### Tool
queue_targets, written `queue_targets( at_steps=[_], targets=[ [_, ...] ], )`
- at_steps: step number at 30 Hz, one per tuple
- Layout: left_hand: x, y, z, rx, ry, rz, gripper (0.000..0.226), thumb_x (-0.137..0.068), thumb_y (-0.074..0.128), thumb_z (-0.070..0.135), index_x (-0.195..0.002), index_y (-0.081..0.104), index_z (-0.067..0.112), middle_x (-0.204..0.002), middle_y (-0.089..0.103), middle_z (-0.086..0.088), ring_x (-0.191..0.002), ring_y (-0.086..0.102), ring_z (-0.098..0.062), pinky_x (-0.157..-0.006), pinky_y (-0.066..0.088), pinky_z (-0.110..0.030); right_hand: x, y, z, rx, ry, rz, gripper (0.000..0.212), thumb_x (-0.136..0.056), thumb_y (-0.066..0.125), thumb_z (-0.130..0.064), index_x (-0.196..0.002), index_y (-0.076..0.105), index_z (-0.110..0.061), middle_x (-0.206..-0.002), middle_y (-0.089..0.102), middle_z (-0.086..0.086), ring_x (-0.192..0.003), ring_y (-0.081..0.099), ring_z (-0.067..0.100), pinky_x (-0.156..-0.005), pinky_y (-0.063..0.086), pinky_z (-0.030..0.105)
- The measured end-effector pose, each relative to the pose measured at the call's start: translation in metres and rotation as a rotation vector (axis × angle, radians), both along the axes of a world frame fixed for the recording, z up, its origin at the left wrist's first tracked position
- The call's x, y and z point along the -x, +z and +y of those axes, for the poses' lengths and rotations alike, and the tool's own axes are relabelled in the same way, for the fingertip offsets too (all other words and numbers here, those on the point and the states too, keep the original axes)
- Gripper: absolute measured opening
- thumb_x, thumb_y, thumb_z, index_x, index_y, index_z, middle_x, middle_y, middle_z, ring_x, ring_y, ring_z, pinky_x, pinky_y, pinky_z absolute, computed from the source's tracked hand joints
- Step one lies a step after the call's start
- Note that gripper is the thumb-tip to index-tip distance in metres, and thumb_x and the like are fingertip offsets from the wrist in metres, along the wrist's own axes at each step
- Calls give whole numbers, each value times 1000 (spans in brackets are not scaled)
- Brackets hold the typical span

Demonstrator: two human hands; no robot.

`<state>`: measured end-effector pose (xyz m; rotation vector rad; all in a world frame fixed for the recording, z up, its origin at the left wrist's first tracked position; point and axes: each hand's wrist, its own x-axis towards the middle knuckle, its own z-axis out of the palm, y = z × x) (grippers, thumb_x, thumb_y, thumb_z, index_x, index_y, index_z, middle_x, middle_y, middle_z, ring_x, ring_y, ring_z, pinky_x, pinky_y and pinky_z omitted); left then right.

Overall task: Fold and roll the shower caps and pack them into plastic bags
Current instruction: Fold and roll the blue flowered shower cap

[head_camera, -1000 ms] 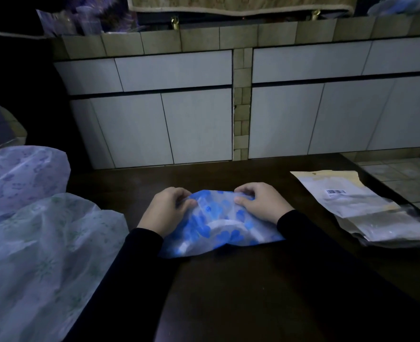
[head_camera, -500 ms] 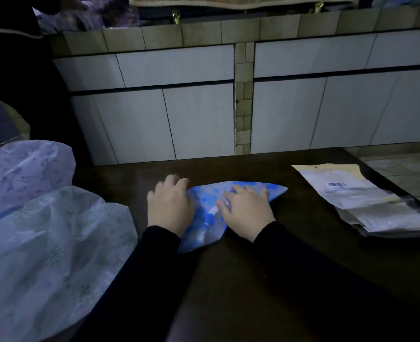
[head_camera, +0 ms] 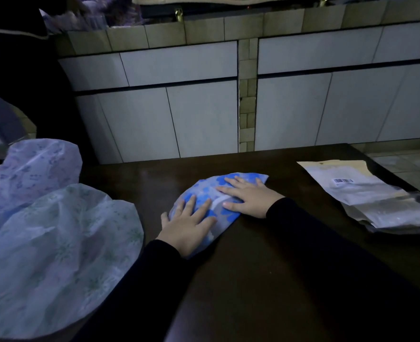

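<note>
Tabletop (head_camera: pixel 265 267): blue cap (head_camera: pixel 219 191) under flat fingers (head_camera: pixel 231 191)

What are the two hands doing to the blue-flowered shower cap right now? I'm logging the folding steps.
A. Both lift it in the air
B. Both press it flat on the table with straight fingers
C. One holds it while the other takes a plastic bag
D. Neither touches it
B: the left hand and right hand lie flat, fingers straight, on the blue-flowered shower cap on the dark table.
</note>
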<state>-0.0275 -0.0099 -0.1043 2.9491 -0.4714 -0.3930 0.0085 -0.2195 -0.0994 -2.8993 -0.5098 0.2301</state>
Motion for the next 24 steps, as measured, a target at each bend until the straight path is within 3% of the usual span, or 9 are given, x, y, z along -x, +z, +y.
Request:
queue_targets(
  at_steps=[3, 5, 7, 10, 13, 17, 21, 24],
  targets=[
    [-2, 10, 1, 160, 84, -35, 49, -95, 37, 54, -143, 34, 45, -160, 16, 9, -146, 9, -16, -112, 11, -48, -1, 3, 0, 13, 0, -92, 55, -98, 40, -51, -149, 22, -42, -162, 6, -7, -149, -5, 19, -113, -8, 56],
    [-5, 11, 2, 297, 175, -242, 40, -93, 42, 56, -128, 55, 40, -148, 37, 6, -137, 28, -21, -108, 22, -40, 3, 6, 5, 6, -23, -204, 54, -96, 47, -45, -147, 30, -39, -161, 13, -7, -149, 1, 20, -114, -4, 56],
    [-16, 7, 1, 388, 283, -381, 35, -94, 45, 44, -125, 59, 31, -140, 45, -3, -129, 38, -27, -105, 28, -35, 8, 8, 14, -11, -62, -345, 48, -94, 49, -39, -142, 42, -34, -155, 31, -6, -145, 17, 18, -114, 6, 54],
    [-30, 5, -5, 437, 419, -349, 38, -91, 51, 25, -128, 56, 17, -128, 55, -14, -117, 51, -34, -99, 37, -34, 14, 6, 31, -46, -151, -384, 44, -95, 45, -45, -135, 51, -28, -143, 46, -6, -135, 35, 16, -110, 21, 50],
    [-32, 5, -9, 507, 431, -368, 32, -87, 58, 21, -117, 63, 11, -110, 67, -11, -108, 59, -29, -90, 43, -29, 14, 1, 36, -11, -179, -155, 56, -96, 36, -56, -145, 38, -29, -157, 26, 0, -146, 15, 26, -114, 11, 54],
    [-29, 3, -5, 581, 373, -390, 15, -84, 59, 13, -95, 70, 16, -92, 70, -5, -91, 64, -22, -73, 40, -19, 11, 3, 24, -48, -73, -21, 59, -98, 31, -58, -151, 23, -34, -162, 9, -4, -148, -1, 22, -116, -2, 52],
    [-24, 3, -2, 581, 288, -405, 21, -90, 50, 7, -99, 66, 17, -90, 68, -7, -86, 63, -24, -74, 47, -25, 8, 4, 25, -36, -14, -43, 58, -98, 29, -57, -152, 21, -35, -162, 8, -5, -148, -1, 20, -116, -3, 51],
    [-21, 8, 0, 492, 233, -438, 26, -93, 47, 11, -110, 65, 20, -105, 66, -8, -98, 61, -26, -84, 48, -32, 6, 2, 24, -31, -18, -50, 57, -98, 27, -58, -151, 20, -37, -162, 6, -5, -148, -2, 20, -116, -5, 51]
  ],
)
